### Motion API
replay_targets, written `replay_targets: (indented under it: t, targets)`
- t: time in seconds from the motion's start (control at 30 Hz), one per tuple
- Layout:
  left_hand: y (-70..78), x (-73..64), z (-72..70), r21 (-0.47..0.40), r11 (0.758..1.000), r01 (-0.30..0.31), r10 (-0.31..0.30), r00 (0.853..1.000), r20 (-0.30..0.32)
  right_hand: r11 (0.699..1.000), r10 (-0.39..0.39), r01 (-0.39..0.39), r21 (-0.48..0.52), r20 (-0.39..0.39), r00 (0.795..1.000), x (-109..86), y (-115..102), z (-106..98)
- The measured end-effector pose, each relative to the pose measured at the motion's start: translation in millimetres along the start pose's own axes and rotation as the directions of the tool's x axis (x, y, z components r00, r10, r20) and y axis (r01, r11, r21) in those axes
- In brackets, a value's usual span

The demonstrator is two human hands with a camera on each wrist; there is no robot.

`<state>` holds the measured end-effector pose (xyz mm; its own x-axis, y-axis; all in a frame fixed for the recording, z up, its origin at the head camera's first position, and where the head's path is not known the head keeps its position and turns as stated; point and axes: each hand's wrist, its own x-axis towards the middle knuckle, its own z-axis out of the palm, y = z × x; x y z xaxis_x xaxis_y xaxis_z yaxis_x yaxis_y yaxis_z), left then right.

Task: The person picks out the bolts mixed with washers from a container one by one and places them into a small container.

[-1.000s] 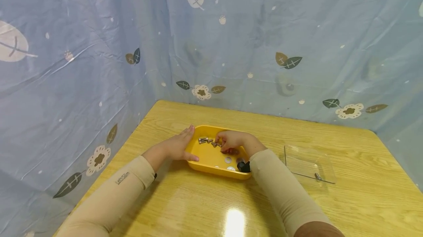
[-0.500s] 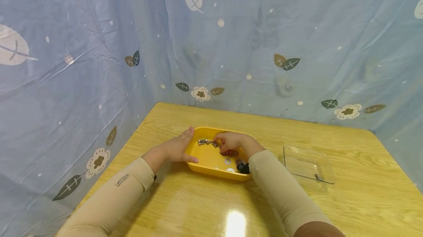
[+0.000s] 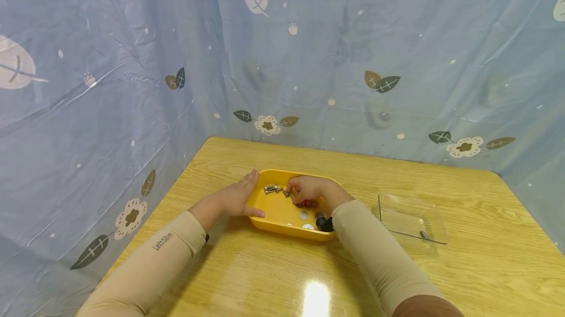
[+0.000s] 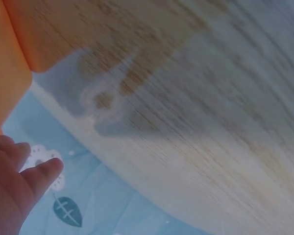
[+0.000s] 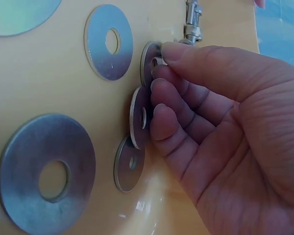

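Right hand (image 3: 309,189) in the tray (image 3: 287,230), thumb and forefinger pinching a bolt (image 3: 293,198); the fingertips cover most of it. Other bolts (image 3: 271,190) lie near its tips, along the far side. Washers (image 5: 110,41) by the fingers partly overlap; one is cut off at that wrist view's upper left. Left hand (image 3: 238,197) rests, fingers extended, against the tray's left end; its wrist view is blurred, hand cropped. Clear box (image 3: 401,232) to the right; metal piece (image 3: 424,235) at it, type unclear. Surface (image 3: 247,268): wood-grained, glare nearest the camera. Blue patterned curtain (image 3: 318,52) behind and left.
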<state>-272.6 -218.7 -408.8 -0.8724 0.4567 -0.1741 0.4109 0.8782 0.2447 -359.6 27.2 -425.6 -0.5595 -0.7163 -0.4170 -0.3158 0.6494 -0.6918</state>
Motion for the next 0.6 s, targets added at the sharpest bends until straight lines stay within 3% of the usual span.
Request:
replay_targets:
  t: [0.17,0.6]
  targets:
    - [0.3,1.7,1.5,-0.013,1.0,-0.002,0.002,1.0,0.004,1.0,-0.009,0.009,-0.007,0.002,1.0,-1.7,1.9,0.2]
    - [0.3,-1.0,-0.7,-0.025,1.0,-0.009,0.009,1.0,0.004,0.988,-0.035,0.034,-0.15,-0.005,0.999,-3.4,-6.3,-1.9]
